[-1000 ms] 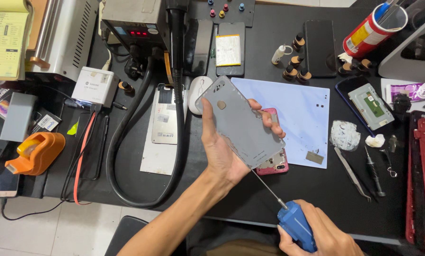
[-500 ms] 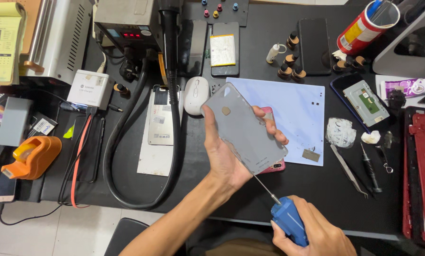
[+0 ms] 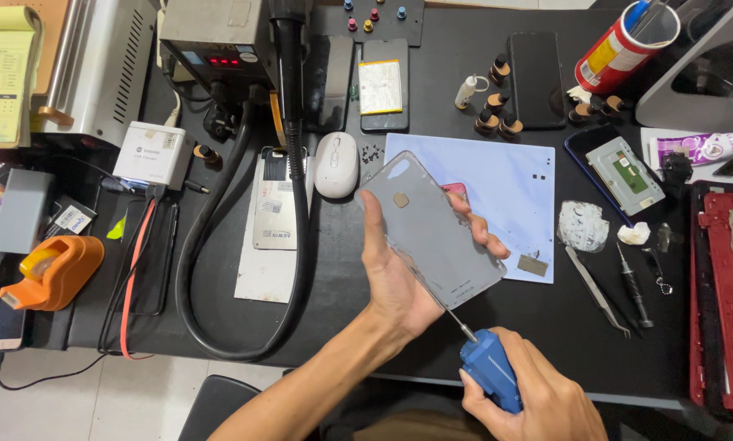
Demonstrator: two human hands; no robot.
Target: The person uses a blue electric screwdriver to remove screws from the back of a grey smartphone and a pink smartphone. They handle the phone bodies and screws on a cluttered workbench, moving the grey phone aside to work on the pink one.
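- Head view looks straight down on a dark workbench (image 3: 219,327), and the left hand (image 3: 399,269) sits near its middle, clamped on a grey phone back cover (image 3: 432,233): thumb along the cover's near-left edge, fingertips curling over its far-right edge, so the panel is lifted off the bench and tilted for access.
- Right hand (image 3: 538,400), at about five o'clock from the left, is closed round the blue handle of a screwdriver (image 3: 485,367); its thin shaft runs up toward eleven o'clock and its tip meets the cover's lower left edge, beside the left palm.
- Under the cover lies a pale blue work mat (image 3: 505,188), with a pink-edged phone (image 3: 455,190) partly hidden beneath the lifted panel.
- White mouse (image 3: 336,163) rests at ten o'clock from the cover, just beside the mat.
- Tweezers (image 3: 595,290) and a small black driver (image 3: 632,286) lie at three o'clock, within reach of the right hand.
- Thick black hose (image 3: 301,245) loops from the hot-air station (image 3: 219,41) at eleven o'clock.
- Orange tape dispenser (image 3: 52,273) sits far out at nine o'clock, well apart.
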